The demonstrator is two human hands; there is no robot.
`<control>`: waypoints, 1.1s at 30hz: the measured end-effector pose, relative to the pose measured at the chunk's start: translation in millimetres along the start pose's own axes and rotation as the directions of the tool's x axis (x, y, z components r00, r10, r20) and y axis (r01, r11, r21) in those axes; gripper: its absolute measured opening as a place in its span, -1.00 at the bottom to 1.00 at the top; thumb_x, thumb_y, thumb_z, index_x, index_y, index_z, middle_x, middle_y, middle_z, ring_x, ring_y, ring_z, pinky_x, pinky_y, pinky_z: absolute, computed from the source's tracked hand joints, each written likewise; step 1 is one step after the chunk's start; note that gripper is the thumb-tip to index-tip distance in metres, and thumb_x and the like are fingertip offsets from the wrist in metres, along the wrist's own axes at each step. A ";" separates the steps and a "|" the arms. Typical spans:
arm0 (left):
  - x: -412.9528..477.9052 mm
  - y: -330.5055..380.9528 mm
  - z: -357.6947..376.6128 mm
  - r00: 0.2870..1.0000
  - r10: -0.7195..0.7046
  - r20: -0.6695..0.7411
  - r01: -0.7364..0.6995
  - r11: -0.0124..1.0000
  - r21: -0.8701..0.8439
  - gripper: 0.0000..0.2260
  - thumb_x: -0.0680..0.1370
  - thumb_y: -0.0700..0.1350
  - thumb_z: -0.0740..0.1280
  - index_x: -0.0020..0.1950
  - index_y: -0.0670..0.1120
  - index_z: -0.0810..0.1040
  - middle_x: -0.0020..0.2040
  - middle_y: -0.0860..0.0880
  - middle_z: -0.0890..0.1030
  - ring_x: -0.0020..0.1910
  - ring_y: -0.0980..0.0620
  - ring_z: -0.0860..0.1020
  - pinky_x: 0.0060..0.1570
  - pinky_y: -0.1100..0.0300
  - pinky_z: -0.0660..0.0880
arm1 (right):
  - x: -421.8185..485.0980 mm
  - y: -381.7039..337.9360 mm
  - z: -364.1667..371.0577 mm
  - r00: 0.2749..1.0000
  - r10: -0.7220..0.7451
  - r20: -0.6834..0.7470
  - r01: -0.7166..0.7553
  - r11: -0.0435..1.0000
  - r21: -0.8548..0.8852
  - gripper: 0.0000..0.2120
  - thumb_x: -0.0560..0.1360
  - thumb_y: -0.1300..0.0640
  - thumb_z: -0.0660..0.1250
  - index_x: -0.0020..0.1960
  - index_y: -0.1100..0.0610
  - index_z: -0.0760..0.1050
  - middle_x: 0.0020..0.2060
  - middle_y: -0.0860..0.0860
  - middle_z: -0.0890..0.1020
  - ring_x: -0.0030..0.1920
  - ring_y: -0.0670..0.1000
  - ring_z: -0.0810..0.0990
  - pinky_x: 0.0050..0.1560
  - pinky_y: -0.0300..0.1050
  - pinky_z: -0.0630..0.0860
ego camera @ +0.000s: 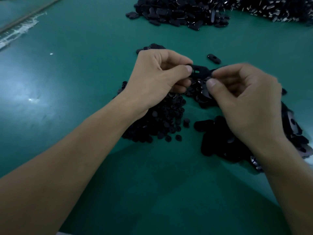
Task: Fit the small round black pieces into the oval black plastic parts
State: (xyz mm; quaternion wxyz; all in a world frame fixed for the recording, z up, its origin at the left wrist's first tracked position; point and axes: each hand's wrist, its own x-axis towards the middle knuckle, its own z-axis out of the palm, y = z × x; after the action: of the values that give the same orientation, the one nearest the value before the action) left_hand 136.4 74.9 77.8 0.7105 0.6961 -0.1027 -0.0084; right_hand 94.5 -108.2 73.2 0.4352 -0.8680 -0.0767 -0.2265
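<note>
So the oval black part point(199, 70) sits right between both hands, above the green table point(84, 82). Left hand point(157, 78) pinches its left end with thumb and forefinger, right hand point(245, 95) pinches the right end; small round pieces point(157, 119) piled underneath.

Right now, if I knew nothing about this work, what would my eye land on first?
Two bare hands meet mid-table: the left hand pinches an oval black part by one end, the right hand is at its other end, blurred. A heap of small round pieces lies under the left wrist, and a bigger pile of oval parts sits far across the green table.
</note>
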 end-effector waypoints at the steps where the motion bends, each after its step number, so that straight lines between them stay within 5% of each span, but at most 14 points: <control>1: 0.6 0.0 -0.3 1.000 -0.001 -0.026 0.001 1.000 -0.003 -0.93 0.55 -0.32 0.43 -0.09 -0.17 0.65 -0.30 -0.07 0.69 -0.33 0.05 0.66 -0.25 0.22 0.62 | -1.1 -0.4 0.4 0.996 -0.054 0.068 0.061 0.992 -0.113 -0.96 0.53 0.09 0.46 -0.05 -0.05 0.62 -0.28 -0.24 0.61 -0.25 -0.25 0.59 -0.19 -0.46 0.43; 4: 1.6 0.3 -0.3 0.998 -0.001 -0.061 0.001 1.000 -0.003 -0.94 0.56 -0.32 0.42 -0.09 -0.19 0.65 -0.28 -0.10 0.69 -0.34 0.05 0.66 -0.26 0.22 0.62 | -2.9 -3.4 2.0 0.925 -0.095 0.367 0.216 0.928 -0.304 -0.89 0.51 -0.03 0.44 -0.10 -0.01 0.67 -0.27 -0.23 0.54 -0.25 -0.26 0.49 -0.20 -0.41 0.36; 7: 1.2 -0.8 -0.5 0.998 0.006 -0.066 -0.005 1.000 0.012 -0.95 0.56 -0.32 0.42 -0.07 -0.20 0.64 -0.25 -0.13 0.68 -0.32 0.04 0.67 -0.25 0.21 0.63 | -4.2 -7.8 4.2 0.864 -0.037 0.502 0.252 0.894 -0.370 -0.72 0.44 -0.23 0.32 -0.10 -0.06 0.67 -0.23 -0.20 0.51 -0.19 -0.16 0.45 -0.17 -0.17 0.39; 14: 1.3 -3.8 -1.3 0.998 0.021 -0.058 -0.018 0.998 0.056 -0.95 0.56 -0.30 0.43 -0.07 -0.18 0.65 -0.27 -0.09 0.69 -0.31 0.03 0.68 -0.25 0.22 0.62 | -5.1 -10.9 3.7 0.862 0.026 0.505 0.182 0.916 -0.358 -0.88 0.51 -0.08 0.44 -0.14 -0.06 0.63 -0.28 -0.22 0.50 -0.22 -0.20 0.46 -0.19 -0.20 0.42; 18: 1.6 -5.4 -0.6 0.998 0.026 -0.053 -0.022 0.997 0.070 -0.96 0.55 -0.29 0.44 -0.07 -0.17 0.65 -0.30 -0.06 0.69 -0.31 0.02 0.69 -0.26 0.22 0.62 | -5.4 -11.3 7.2 0.854 0.040 0.519 0.193 0.901 -0.388 -0.86 0.56 -0.07 0.38 -0.05 -0.02 0.64 -0.18 -0.17 0.51 -0.09 -0.03 0.49 -0.01 0.05 0.51; 33: 1.7 -7.0 -0.1 0.998 0.007 -0.058 -0.003 0.998 0.060 -0.96 0.55 -0.29 0.45 -0.07 -0.18 0.65 -0.27 -0.10 0.70 -0.29 -0.04 0.71 -0.27 0.19 0.62 | -7.9 -15.9 8.1 0.868 0.054 0.494 0.176 0.896 -0.407 -0.74 0.61 -0.07 0.21 0.02 0.06 0.59 -0.13 -0.03 0.56 -0.11 0.10 0.55 -0.05 0.12 0.54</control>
State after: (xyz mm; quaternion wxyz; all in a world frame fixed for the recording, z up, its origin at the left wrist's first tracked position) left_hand 138.9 74.4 71.0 0.6920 0.7168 -0.0841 0.0166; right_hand 84.9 -91.5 76.9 0.1864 -0.9691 -0.1600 -0.0229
